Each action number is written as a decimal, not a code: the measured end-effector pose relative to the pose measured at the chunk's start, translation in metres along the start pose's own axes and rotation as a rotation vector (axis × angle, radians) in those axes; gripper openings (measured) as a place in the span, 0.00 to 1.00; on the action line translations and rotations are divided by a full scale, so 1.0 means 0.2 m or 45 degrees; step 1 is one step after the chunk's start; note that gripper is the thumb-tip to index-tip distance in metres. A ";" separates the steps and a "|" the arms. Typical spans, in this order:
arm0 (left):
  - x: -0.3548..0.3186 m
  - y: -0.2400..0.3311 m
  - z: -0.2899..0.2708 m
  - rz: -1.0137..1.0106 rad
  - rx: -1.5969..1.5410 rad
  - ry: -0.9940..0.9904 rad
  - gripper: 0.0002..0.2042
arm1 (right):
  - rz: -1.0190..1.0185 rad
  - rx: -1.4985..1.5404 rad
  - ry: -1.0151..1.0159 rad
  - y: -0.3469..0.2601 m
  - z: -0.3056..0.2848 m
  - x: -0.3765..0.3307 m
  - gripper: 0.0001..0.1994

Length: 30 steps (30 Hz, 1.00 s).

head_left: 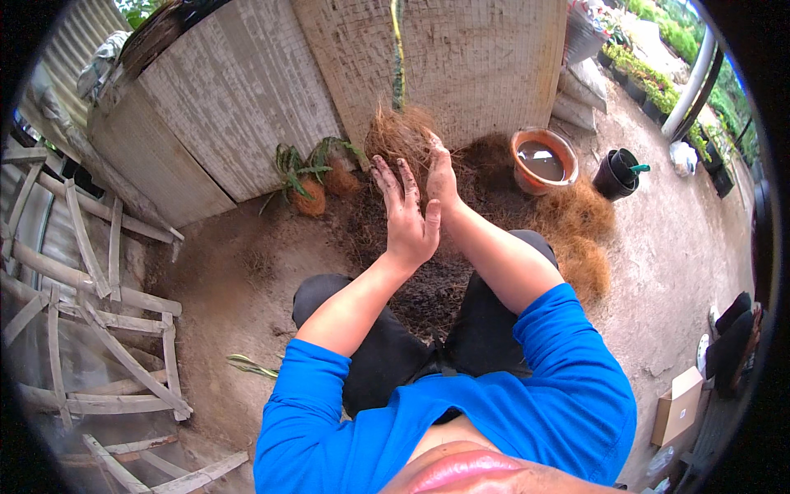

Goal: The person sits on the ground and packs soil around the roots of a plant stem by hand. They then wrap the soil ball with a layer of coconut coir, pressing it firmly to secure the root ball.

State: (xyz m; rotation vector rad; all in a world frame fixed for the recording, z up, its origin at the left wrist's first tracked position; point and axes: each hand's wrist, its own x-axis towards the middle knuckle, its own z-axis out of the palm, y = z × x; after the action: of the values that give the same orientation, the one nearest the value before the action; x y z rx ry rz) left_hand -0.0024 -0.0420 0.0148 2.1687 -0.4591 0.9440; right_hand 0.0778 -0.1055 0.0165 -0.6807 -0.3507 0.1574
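Observation:
A shaggy brown ball of coconut fibre with a tall, banded green-and-yellow leaf rising from it stands in front of me. My left hand, dirty with dark soil, has its fingers spread and straight, the tips against the ball's near left side. Stretched flat along the ball's near right side is my right hand, its fingers also soiled. The two palms face each other, close together. Dark soil and loose fibre lie below, between my knees.
Two fibre balls with leafy plants rest at the left by the boards. At right are a clay pot of water, black pots and heaped coconut fibre. Wooden frames stand far left; a cardboard box sits lower right.

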 end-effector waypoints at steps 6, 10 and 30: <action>0.01 -0.01 -0.01 0.079 0.174 -0.127 0.40 | 0.122 -0.001 -0.031 -0.07 0.05 -0.04 0.26; 0.02 0.01 -0.02 0.101 0.217 -0.208 0.43 | 0.074 -0.215 -0.033 -0.10 0.05 -0.04 0.27; 0.13 -0.37 -0.17 -1.193 -1.354 0.309 0.43 | -0.046 -0.548 -0.126 0.05 0.05 -0.05 0.20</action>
State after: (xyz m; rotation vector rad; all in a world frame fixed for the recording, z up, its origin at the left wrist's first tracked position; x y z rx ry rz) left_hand 0.0409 0.0328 0.0153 1.0378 0.1859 0.2701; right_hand 0.0636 -0.0945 0.0151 -1.0929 -0.4986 0.0807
